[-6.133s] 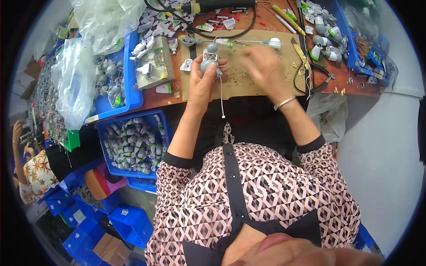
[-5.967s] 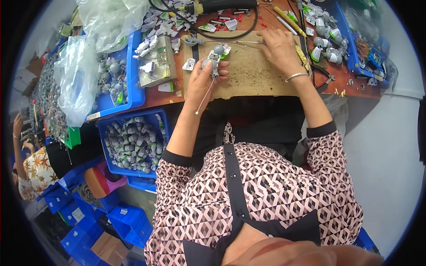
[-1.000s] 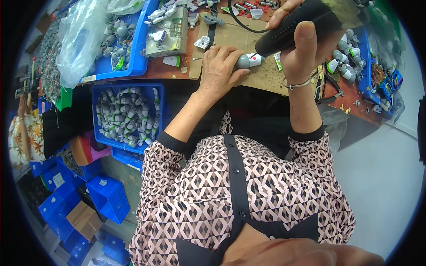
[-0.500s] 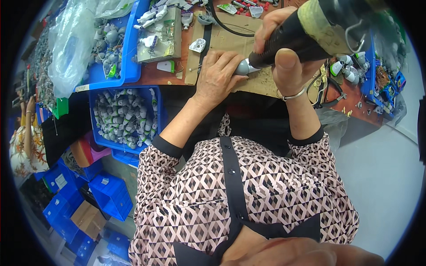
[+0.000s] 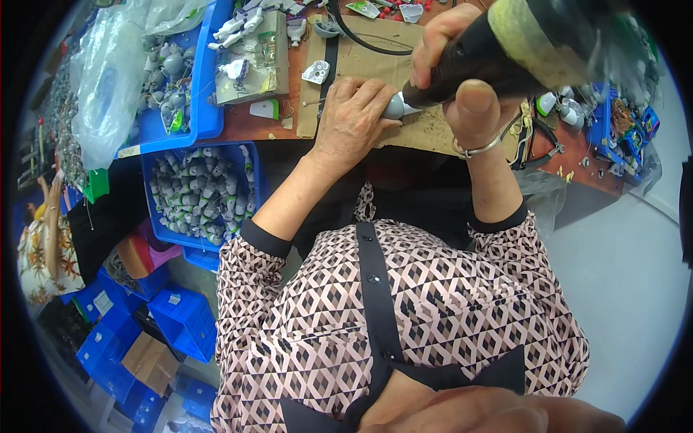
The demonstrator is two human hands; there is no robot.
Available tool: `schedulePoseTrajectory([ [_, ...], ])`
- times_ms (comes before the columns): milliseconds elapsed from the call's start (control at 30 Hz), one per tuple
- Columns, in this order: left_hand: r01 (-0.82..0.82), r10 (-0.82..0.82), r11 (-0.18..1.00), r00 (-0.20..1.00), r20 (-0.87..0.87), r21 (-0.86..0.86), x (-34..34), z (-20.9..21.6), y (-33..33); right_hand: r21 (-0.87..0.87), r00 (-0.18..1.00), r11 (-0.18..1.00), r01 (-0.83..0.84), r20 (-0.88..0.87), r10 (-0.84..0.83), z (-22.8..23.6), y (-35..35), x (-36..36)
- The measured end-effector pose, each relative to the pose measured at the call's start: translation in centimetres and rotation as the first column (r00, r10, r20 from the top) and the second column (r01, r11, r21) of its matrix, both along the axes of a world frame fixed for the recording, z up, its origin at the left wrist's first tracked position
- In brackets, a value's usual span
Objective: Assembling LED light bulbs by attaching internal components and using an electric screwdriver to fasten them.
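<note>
My left hand lies over the front of the workbench, fingers closed on a small grey-and-white rounded plastic part. The far end of that part is hidden under its fingers. Gripped in my right hand is a thick black electric screwdriver with a yellowish tape band. Its narrow end points down and left, meeting the white end of the part; the exact contact is too small to make out. Beneath both hands lies a brown cardboard sheet. A white plastic piece with holes rests near my left hand.
A blue bin of grey-and-white parts sits below the bench edge, left of my arm. Another blue tray holds grey pieces. A metal box carries white parts. Pliers lie at the right. A co-worker's arm shows far left.
The whole view has shifted slightly. Both hands keep their holds, and the screwdriver stays against the part with almost no movement.
</note>
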State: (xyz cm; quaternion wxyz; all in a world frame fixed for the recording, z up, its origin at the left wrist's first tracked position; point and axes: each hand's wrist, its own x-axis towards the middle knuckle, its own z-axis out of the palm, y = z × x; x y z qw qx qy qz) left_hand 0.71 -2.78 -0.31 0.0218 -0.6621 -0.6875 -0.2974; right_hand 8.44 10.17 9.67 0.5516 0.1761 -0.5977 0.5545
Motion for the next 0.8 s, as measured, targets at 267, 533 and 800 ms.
schedulePoseTrajectory([
  [267, 0.034, -0.027, 0.996, 0.996, 0.083, -0.082, -0.6, 0.5, 0.7, -0.244, 0.953, 0.961, 0.133, 0.299, -0.056, 2.5, 2.7, 0.5],
  [533, -0.059, 0.124, 0.989, 0.816, 0.565, -0.132, -0.3, 3.0, -0.5, 0.585, 0.287, 0.746, 0.318, 0.690, -0.664, -2.2, 11.4, 0.6],
  [800, -0.005, 0.038, 0.999, -0.365, 0.930, -0.042, 0.2, 3.1, -1.3, 0.811, 0.029, 0.535, 0.238, 0.544, -0.838, -6.3, 10.1, 3.0],
])
